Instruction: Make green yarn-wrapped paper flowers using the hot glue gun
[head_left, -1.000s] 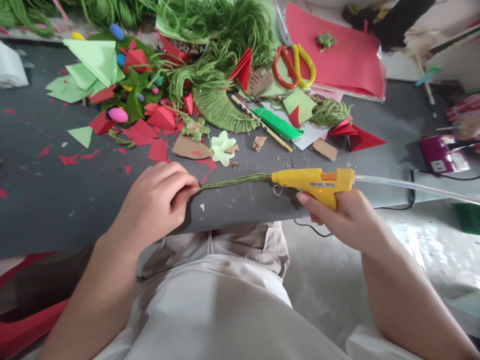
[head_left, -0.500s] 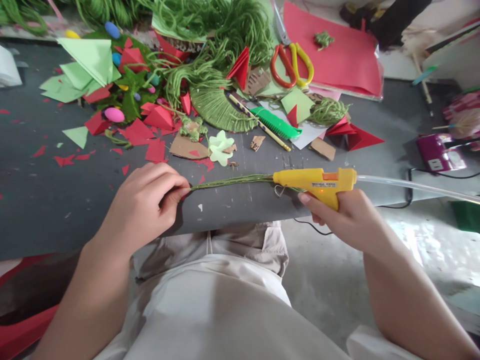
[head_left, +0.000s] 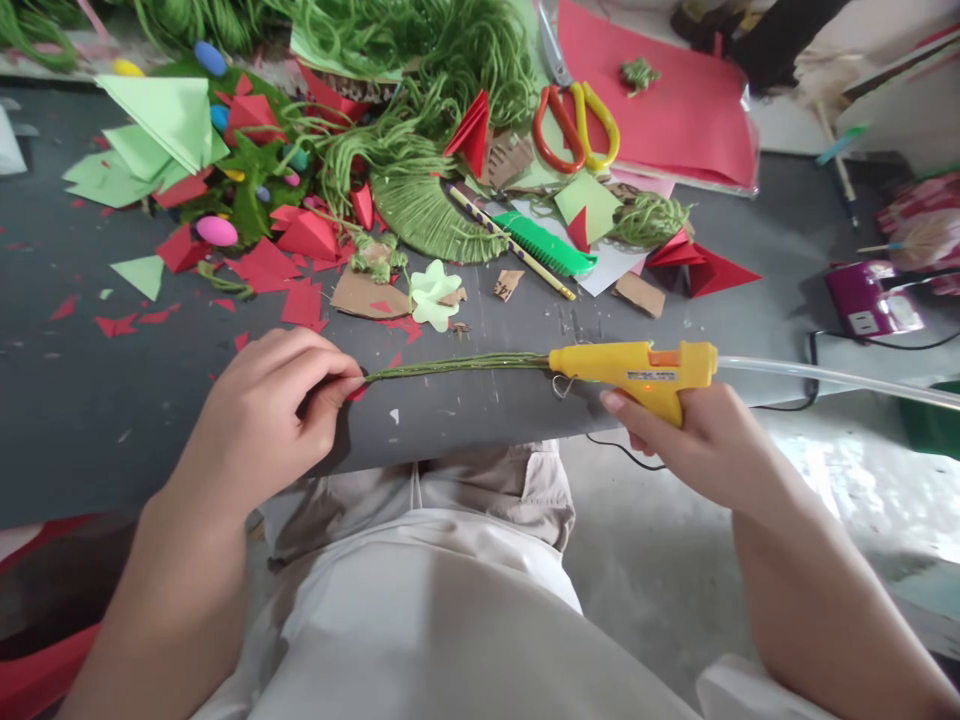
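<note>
My left hand (head_left: 277,410) pinches one end of a bundle of green yarn (head_left: 457,366), which stretches taut to the right above the grey table. A small bit of red shows under its fingertips. In my right hand (head_left: 690,430) is a yellow hot glue gun (head_left: 634,365), its nozzle pointing left at the yarn's right end. A clear glue stick (head_left: 817,373) runs out of the back of the gun. The gun's small orange light is lit, and its wire stand (head_left: 561,388) hangs under the front. Whether the nozzle touches the yarn I cannot tell.
Behind my hands lie a green comb (head_left: 544,243), a pencil (head_left: 514,240), scissors (head_left: 577,125), a pale green paper flower (head_left: 435,295), cardboard scraps (head_left: 640,295), red paper pieces (head_left: 262,265) and heaped green yarn (head_left: 480,60). A black cord (head_left: 814,370) hangs over the table edge.
My left hand has shifted slightly left with the yarn end, and the glue gun slightly right, so a longer stretch of yarn shows between them. The view has moved a little.
</note>
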